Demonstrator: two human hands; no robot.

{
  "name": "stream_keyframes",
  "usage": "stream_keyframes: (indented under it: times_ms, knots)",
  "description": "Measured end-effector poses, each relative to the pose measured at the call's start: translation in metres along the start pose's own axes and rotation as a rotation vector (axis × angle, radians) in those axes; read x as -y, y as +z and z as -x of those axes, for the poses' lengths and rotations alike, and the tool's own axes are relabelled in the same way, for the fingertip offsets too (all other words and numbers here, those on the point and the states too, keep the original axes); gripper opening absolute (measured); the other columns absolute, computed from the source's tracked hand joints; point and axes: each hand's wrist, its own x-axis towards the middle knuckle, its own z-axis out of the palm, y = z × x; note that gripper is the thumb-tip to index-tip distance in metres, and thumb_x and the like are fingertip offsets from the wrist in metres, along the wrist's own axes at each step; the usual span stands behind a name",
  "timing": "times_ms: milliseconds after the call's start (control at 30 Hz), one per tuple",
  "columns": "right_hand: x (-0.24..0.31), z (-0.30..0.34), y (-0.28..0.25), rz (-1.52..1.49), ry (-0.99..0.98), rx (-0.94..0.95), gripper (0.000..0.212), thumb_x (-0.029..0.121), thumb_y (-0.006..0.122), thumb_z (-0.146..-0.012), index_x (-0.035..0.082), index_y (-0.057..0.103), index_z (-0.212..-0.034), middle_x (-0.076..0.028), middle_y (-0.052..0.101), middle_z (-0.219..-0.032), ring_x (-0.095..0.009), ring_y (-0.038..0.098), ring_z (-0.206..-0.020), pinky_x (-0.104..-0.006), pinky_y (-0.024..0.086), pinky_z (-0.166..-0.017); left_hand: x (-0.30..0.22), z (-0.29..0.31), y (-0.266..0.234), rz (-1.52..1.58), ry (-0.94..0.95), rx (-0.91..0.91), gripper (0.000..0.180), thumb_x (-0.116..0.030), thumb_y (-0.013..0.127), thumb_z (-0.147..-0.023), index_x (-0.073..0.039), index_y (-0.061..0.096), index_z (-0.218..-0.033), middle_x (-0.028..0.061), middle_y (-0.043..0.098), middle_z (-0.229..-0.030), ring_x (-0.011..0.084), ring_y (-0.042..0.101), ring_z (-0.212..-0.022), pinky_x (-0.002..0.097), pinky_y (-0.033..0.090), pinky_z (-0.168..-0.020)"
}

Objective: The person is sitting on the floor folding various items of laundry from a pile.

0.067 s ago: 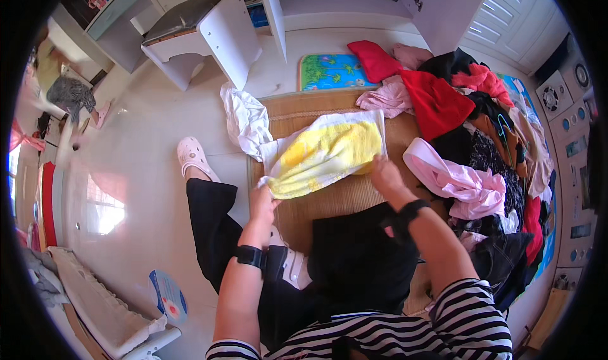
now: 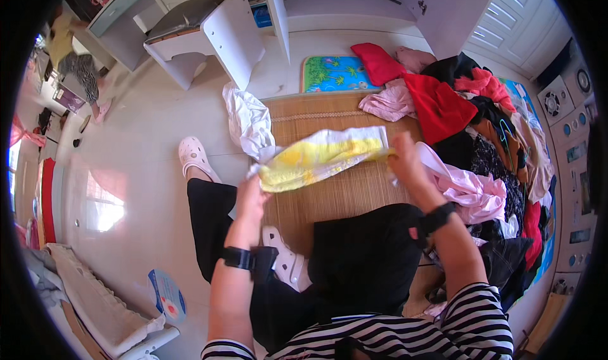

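Observation:
A yellow and white towel is stretched between my two hands above the woven mat. My left hand is closed on its left end. At the right end my right hand pinches the towel's corner; that hand is slightly blurred. The towel hangs in a narrow, slanting band with a white edge along its top. Just left of it, a crumpled white cloth lies over the mat's edge. Close to my right hand is a light pink garment.
A heap of clothes fills the right side, with a red garment and a turquoise hanger in it. Farther off stand a white stool and an open cabinet. Another person is walking at the far left.
My hands have moved apart and pulled the towel into a narrower, tauter band. The right hand has shifted right and up, the left slightly left. The person at far left stands more upright.

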Motion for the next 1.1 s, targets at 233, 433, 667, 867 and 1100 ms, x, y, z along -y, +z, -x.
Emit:
stream_keyframes:
  times_ms: [233, 433, 667, 867, 1100]
  knots:
    - [0.047, -0.048, -0.093, -0.112, -0.004, -0.068, 0.019, -0.002, 0.051, -0.065, 0.0, 0.056, -0.083, -0.013, 0.056, -0.079, -0.026, 0.057, -0.073, -0.03, 0.044, -0.064, -0.095, 0.038, 0.027, 0.036, 0.357, 0.067, 0.03, -0.021, 0.047, -0.085, 0.002, 0.047, -0.104, 0.0103, 0.056, -0.097, 0.0174, 0.057, -0.084, 0.0294, 0.047, -0.07]
    - [0.013, -0.078, -0.085, -0.02, 0.136, 0.033, 0.019, 0.011, 0.05, -0.072, 0.001, 0.059, -0.086, -0.017, 0.058, -0.071, -0.028, 0.059, -0.067, -0.032, 0.045, -0.061, -0.108, 0.0, 0.044, 0.072, 0.221, 0.223, 0.025, -0.022, 0.052, -0.083, -0.002, 0.048, -0.097, 0.0087, 0.056, -0.089, 0.0159, 0.053, -0.072, 0.0283, 0.043, -0.058]
    - [0.055, -0.073, -0.14, -0.09, -0.094, -0.263, 0.02, 0.005, 0.051, -0.071, 0.002, 0.059, -0.089, -0.012, 0.054, -0.083, -0.023, 0.055, -0.078, -0.0287, 0.044, -0.069, -0.157, 0.032, 0.06, 0.271, 0.456, 0.47, 0.028, -0.02, 0.052, -0.083, -0.001, 0.049, -0.104, 0.0072, 0.056, -0.097, 0.0138, 0.053, -0.083, 0.0247, 0.044, -0.067]
    - [0.02, 0.001, -0.109, -0.096, -0.196, -0.04, 0.018, -0.007, 0.053, -0.06, 0.002, 0.054, -0.076, -0.01, 0.053, -0.084, -0.025, 0.052, -0.084, -0.031, 0.042, -0.074, -0.04, -0.011, 0.022, 0.207, 0.194, 0.284, 0.035, -0.023, 0.055, -0.081, -0.002, 0.048, -0.108, 0.0065, 0.055, -0.105, 0.0154, 0.053, -0.093, 0.0285, 0.044, -0.073]
    - [-0.025, 0.065, -0.018, 0.178, -0.056, 0.732, 0.026, 0.019, 0.055, -0.072, 0.006, 0.058, -0.093, -0.013, 0.056, -0.095, -0.029, 0.053, -0.091, -0.0383, 0.042, -0.078, 0.084, -0.075, -0.02, -0.564, -0.264, 0.082, 0.032, -0.027, 0.054, -0.08, -0.009, 0.052, -0.107, 0.0043, 0.057, -0.092, 0.0148, 0.051, -0.085, 0.0314, 0.041, -0.072]
